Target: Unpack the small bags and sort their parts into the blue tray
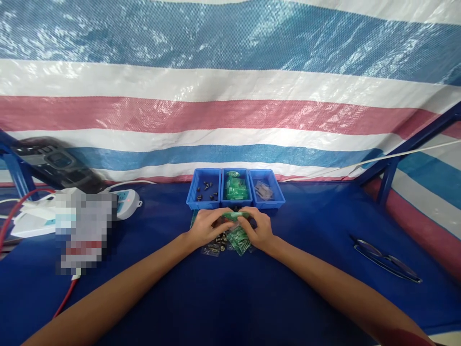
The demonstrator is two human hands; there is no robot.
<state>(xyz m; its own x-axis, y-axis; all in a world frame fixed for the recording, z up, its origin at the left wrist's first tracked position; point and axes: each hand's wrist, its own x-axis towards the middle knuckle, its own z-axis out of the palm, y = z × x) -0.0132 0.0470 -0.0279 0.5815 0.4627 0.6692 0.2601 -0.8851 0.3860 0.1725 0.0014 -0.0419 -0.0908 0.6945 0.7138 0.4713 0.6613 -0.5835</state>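
My left hand (208, 227) and my right hand (258, 228) pinch a small green plastic packet (235, 216) between them, just in front of the blue bins. Its contents are too small to make out. On the table beneath my fingers lie another green packet of thin pieces (240, 240) and some dark screw-like parts (220, 240) in or beside clear plastic. The left bin (190, 193) holds several dark small parts. Green packets (236, 187) fill much of the middle bin, while clear packets (263, 191) lie in the right bin (280, 194).
Eyeglasses (387, 259) rest on the blue table at the right. A white power strip (127, 204), cables and a blurred object (86, 230) occupy the left side. Behind the bins hangs a striped plastic sheet (230, 115). Blue frame bars (387, 180) stand at both sides.
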